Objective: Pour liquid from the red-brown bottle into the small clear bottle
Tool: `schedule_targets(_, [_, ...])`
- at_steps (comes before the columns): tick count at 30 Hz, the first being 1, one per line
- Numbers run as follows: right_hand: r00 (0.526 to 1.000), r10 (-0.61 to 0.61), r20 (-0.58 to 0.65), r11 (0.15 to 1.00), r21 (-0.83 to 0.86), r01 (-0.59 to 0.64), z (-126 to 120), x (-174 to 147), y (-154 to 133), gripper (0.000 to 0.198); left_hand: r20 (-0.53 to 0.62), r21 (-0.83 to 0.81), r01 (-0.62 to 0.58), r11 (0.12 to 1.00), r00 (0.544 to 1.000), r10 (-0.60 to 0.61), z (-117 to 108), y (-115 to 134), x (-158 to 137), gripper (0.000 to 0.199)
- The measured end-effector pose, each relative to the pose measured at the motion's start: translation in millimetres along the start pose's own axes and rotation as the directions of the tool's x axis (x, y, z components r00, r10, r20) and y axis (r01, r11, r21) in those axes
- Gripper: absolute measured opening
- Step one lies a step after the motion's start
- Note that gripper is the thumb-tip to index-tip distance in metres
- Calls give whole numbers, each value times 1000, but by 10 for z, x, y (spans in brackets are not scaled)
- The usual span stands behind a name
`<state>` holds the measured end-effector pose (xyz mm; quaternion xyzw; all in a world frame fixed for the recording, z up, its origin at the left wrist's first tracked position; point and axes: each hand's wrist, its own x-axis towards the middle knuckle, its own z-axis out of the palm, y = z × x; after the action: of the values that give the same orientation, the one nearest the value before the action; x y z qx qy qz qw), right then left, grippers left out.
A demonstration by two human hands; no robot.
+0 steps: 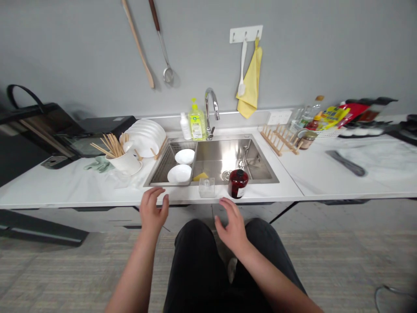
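My left hand [153, 208] is open at the counter's front edge, its thumb apart from the fingers and nothing in it. To its right, my right hand [232, 224] is also open and empty, its fingertips just below a dark red bottle [238, 183] with a black cap. That bottle stands at the sink's front rim. Between the hands, a small clear square container [206, 188] sits on the counter edge. Two white bowls [180, 173] rest in the grey drain basket [166, 152] on the left side of the steel sink [221, 152].
Behind the sink stand a faucet [210, 108], a dish soap bottle [196, 124] and a white bottle [185, 126]. Left are white plates [145, 134] and a chopstick holder [125, 163]. A wooden rack [282, 139], a jar [307, 140] and a black-handled utensil [347, 163] lie right.
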<state>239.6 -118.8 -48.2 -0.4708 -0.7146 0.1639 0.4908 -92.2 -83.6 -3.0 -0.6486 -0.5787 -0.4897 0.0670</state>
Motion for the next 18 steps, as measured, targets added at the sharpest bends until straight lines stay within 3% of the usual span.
schedule_targets(3, [971,28,-236,999,-26,-35,-333,40,150,36,16,-169,5,986,1000,-2,105,413,-314,16])
schedule_targets(6, [932,104,-349,993,-15,-116,-561,310,359,63,81,-276,-16,961,996,39,186,720,-491,14])
schedule_targets(9, [954,181,-238,980,123,-155,-600,633,561,112,185,-365,-30,930,977,104,203,991,-504,12])
schedule_targets(11, [963,237,-131,955,214,-206,-558,805,663,124,258,-423,-31,905,954,154,170,1164,-475,12])
schedule_targets(14, [952,305,-13,929,226,-294,-511,941,728,99,327,-477,-27,878,923,205,73,1372,-484,13])
schedule_targets(16, [940,342,-8,919,210,-333,-535,938,697,85,350,-493,-9,870,913,208,7,1458,-546,14])
schedule_targets(18, [939,343,-33,919,221,-328,-601,854,604,85,380,-499,21,866,904,197,-39,1516,-627,14])
